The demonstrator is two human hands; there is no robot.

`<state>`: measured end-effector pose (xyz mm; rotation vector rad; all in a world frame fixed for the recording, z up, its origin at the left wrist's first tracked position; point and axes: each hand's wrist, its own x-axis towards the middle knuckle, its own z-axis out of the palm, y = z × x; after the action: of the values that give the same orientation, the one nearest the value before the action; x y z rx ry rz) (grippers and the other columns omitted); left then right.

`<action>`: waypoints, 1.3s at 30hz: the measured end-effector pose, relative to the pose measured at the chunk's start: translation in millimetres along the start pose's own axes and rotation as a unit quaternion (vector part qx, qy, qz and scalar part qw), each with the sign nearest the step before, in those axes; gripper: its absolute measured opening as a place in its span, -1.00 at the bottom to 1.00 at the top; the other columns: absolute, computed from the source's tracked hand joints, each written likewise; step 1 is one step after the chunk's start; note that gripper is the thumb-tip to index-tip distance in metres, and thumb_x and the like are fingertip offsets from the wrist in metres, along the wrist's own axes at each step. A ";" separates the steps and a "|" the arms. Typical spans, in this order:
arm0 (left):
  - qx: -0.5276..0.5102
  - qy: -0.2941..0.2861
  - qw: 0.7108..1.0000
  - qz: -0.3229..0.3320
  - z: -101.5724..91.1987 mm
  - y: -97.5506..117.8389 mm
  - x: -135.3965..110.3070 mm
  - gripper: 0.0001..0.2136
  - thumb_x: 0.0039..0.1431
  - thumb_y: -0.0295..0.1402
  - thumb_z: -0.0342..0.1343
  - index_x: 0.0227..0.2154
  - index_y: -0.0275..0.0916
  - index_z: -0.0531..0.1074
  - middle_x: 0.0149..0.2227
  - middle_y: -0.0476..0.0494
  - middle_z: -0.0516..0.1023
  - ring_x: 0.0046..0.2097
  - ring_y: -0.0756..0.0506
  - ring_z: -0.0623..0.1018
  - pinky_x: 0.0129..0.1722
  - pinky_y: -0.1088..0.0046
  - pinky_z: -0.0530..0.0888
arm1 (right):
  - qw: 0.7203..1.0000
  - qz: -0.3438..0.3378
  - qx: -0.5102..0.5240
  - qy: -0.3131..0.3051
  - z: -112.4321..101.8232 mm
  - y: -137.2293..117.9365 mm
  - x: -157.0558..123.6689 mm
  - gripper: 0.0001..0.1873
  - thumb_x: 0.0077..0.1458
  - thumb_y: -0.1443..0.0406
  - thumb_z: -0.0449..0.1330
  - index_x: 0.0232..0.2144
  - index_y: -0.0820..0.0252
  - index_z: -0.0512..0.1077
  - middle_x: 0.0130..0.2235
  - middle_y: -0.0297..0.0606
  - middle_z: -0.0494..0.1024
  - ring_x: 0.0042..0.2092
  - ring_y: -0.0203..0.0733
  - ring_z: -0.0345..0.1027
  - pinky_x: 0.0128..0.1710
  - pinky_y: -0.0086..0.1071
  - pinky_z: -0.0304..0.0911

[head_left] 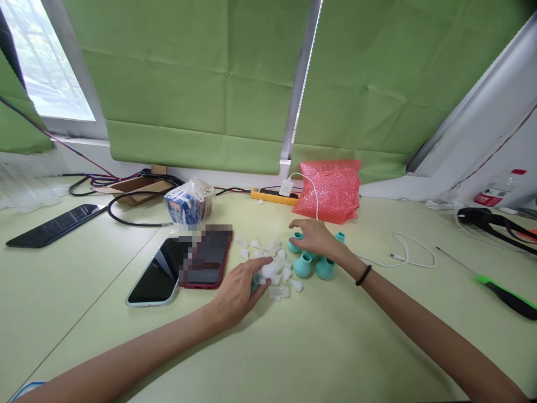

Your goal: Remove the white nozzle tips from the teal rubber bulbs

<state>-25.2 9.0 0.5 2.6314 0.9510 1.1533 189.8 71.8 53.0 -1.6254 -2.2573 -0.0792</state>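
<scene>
My left hand [241, 288] rests on the pale green table [335, 341], its fingers closed around a small white plastic piece [269, 269], with a bit of teal showing under the palm. Several more white pieces [277, 282] lie scattered just in front of it. My right hand [316, 238] hovers palm down over a cluster of small teal cups [302, 265], touching or nearly touching the ones at the back; whether it grips one I cannot tell. A black band circles that wrist.
Two phones [157, 277] lie left of my left hand. Behind are a plastic-wrapped carton [188, 204], a pink bubble-wrap bag [331, 190], a yellow power strip [272, 195] and a white cable [403, 254]. A green-handled screwdriver [499, 291] lies at right, a dark keyboard [54, 225] at far left.
</scene>
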 end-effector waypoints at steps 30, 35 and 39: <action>-0.038 0.016 0.993 0.109 -3.0 3.2 -5.3 -0.73 0.15 -0.42 -0.14 -0.07 -0.30 0.15 -0.35 -0.17 0.40 -0.31 -0.06 0.38 -0.34 0.40 0.36 | 0.986 -0.145 0.081 -0.031 34.5 -91.0 14.8 -0.58 0.01 0.49 -0.11 -0.08 0.12 0.25 -0.29 -0.17 0.31 -0.21 -0.16 0.14 -0.26 -0.31 0.08; -0.091 -0.007 0.994 -0.065 -3.0 3.7 -5.9 -0.73 0.18 -0.38 -0.20 -0.05 -0.25 0.13 -0.27 -0.14 0.37 -0.26 -0.05 0.38 -0.28 0.43 0.33 | 0.925 -0.109 0.362 -0.035 3.9 -73.5 -5.3 -0.65 0.15 0.26 -0.21 -0.39 0.28 0.33 -0.57 -0.36 0.26 -0.50 -0.36 0.15 -0.49 -0.50 0.08; -0.132 -0.018 0.981 -0.139 -4.5 9.1 -5.2 -0.77 0.16 -0.33 -0.17 -0.13 -0.26 0.18 -0.34 -0.07 0.40 -0.36 -0.02 0.38 -0.36 0.49 0.32 | 0.910 -0.109 0.398 -0.051 -5.3 -70.5 -29.9 -0.64 0.09 0.14 -0.10 -0.59 0.25 0.24 -0.66 -0.45 0.12 -0.60 -0.42 -0.02 -0.60 -0.52 -0.06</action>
<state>-26.5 -1.9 3.5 2.2226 1.0372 1.0756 134.0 19.6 59.7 -0.9509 -2.0975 0.7824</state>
